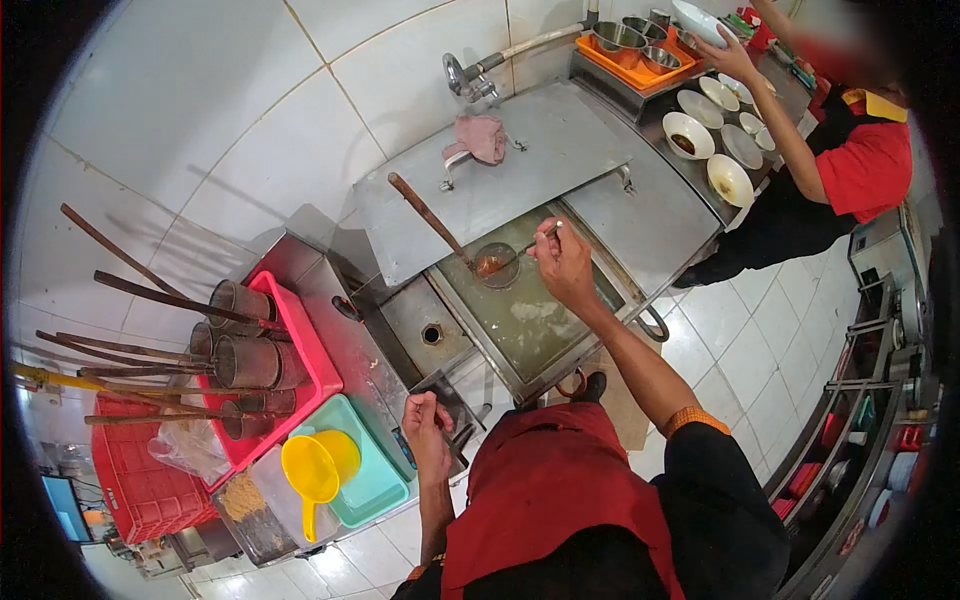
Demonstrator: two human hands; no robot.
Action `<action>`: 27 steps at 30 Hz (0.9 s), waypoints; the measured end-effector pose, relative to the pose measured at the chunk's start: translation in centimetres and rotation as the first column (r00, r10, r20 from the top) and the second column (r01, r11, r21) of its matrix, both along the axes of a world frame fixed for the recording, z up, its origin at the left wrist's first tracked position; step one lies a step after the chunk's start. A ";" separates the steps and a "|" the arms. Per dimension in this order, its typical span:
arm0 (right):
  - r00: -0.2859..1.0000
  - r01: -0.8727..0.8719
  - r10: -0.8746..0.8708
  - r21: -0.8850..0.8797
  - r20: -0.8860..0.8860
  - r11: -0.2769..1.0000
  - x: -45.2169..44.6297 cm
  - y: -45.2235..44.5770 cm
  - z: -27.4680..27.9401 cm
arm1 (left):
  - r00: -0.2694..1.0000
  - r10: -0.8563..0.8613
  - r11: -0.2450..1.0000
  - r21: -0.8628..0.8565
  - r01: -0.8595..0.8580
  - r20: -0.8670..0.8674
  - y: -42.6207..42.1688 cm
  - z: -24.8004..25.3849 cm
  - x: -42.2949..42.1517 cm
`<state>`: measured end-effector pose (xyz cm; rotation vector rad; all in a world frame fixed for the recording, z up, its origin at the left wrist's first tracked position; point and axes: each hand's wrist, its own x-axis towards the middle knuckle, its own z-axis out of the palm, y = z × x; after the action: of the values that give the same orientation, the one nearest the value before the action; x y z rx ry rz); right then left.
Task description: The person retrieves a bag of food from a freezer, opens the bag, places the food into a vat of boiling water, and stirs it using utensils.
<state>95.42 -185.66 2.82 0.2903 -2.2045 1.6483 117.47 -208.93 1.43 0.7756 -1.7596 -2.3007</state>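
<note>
My right hand (566, 268) grips the thin handle of what looks like a spoon (528, 246). Its lower end reaches into a round wire strainer (496, 266), where something orange-brown lies; the exact contents are too small to name. The strainer's wooden handle (428, 215) leans up over the lid, with no hand on it. Cloudy greenish liquid fills the rectangular vat (500, 375) beneath. My left hand (428, 432) hovers by the left counter's edge, its fingers curled in with nothing visible in them.
A metal lid (400, 225) with a pink cloth (480, 138) covers the vat's back. Left are a pink tub (325, 365) of wood-handled strainers, a turquoise tray (385, 492) and a yellow dipper (310, 468). At right, a person (865, 170) holds a bowl (700, 22) near several bowls.
</note>
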 end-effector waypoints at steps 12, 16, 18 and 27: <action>0.995 0.068 -0.078 -0.140 -0.062 0.988 1.0 0.3 2.6 | 0.999 -0.017 1.000 -0.016 0.018 0.039 -0.7 -0.6 0.2; 0.995 0.081 -0.085 -0.080 -0.052 0.994 0.6 0.7 0.0 | 1.000 0.001 1.000 0.030 -0.001 0.030 -0.4 0.3 0.0; 0.995 0.080 -0.082 -0.043 -0.054 0.996 0.6 0.8 -0.9 | 0.998 0.001 1.000 0.019 -0.002 0.062 -0.3 1.0 0.0; 0.997 0.083 -0.083 0.037 -0.008 0.996 0.9 1.4 -3.0 | 0.999 0.004 1.000 0.017 -0.005 0.050 -0.3 0.2 0.2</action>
<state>96.37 -184.28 -0.19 0.2105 -2.2139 1.5620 117.70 -209.27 1.66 0.8469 -1.7586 -2.3158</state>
